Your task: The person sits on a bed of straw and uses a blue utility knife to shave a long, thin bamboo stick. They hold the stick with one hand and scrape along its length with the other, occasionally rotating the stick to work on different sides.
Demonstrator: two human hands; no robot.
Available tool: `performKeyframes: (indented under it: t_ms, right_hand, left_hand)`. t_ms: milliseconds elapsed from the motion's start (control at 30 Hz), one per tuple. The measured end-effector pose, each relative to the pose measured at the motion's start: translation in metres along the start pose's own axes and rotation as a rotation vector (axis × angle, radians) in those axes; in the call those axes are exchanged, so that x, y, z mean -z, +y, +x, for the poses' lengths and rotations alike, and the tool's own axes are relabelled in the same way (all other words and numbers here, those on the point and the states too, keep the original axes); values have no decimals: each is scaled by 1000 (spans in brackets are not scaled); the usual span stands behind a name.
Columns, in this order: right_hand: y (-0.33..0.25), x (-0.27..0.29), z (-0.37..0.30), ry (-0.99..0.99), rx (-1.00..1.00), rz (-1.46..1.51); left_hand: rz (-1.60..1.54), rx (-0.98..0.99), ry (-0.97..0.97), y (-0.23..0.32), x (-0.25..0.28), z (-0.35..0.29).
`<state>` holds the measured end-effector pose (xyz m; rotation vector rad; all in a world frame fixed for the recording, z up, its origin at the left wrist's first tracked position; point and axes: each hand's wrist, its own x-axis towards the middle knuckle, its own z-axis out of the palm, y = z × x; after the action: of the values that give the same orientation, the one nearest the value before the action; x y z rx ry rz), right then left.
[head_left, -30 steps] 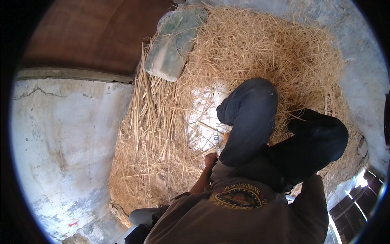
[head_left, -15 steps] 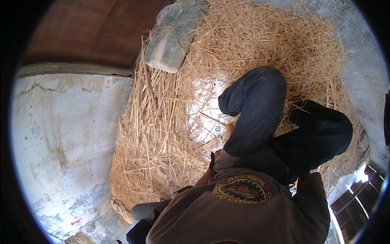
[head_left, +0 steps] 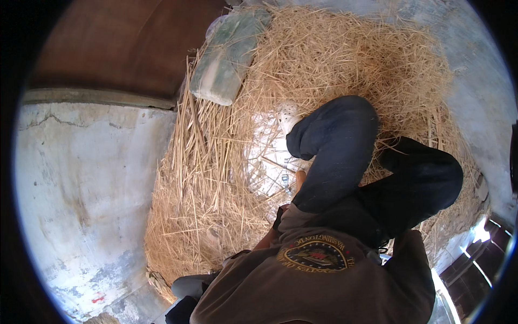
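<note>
Beside my bent left knee, a bit of my left hand (head_left: 285, 207) shows past a dark band at the wrist. The trouser leg and sleeve cover its fingers, so I cannot see whether they grip anything. Just beyond it, the end of a smooth, brown, wooden-looking piece (head_left: 300, 178) sticks out from under the leg. A white printed sheet or sack (head_left: 264, 181) lies there, strewn with loose straw. My right sleeve (head_left: 413, 254) runs down at the right of my body, and the hand at its end is hidden.
A wide bed of straw (head_left: 345, 54) surrounds my crossed legs. A greenish wrapped block (head_left: 224, 65) lies on its far left part. A cracked, pale wall (head_left: 91, 178) stands at left, below a brown panel (head_left: 118, 48). A white clog with holes (head_left: 288, 117) is on my foot.
My view has shifted slightly, so the scene sits a little lower and further left. Slightly more of my left wrist area shows; the straw and block look unmoved.
</note>
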<state>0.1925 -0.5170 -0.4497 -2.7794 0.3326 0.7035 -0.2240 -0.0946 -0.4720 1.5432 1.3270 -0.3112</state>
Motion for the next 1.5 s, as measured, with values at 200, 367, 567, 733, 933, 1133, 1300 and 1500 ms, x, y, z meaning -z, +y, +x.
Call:
performKeyframes:
  t_ms: [200, 367, 567, 733, 933, 1133, 1300, 1500]
  right_hand:
    - [0, -3, 5, 8, -15, 42]
    - [12, -16, -5, 6, -73, 87]
    - [14, -25, -5, 2, -92, 109]
    - [17, -28, -11, -6, -104, 121]
    - [20, -35, -13, 4, -115, 133]
    - [14, -22, -11, 11, -116, 124]
    - [27, -29, -27, 9, -152, 125]
    - [29, -29, -31, -6, -166, 112]
  left_hand:
    - [8, -7, -37, 18, 10, -6]
    - [43, -30, -85, 59, 51, -15]
    - [30, -100, -5, 123, 131, -29]
    - [157, -310, 278, 196, 205, -11]
    - [525, -577, 448, 274, 208, 87]
    - [736, -530, 507, 279, 182, 142]
    - [790, -555, 534, 282, 173, 160]
    - [800, -575, 548, 280, 167, 164]
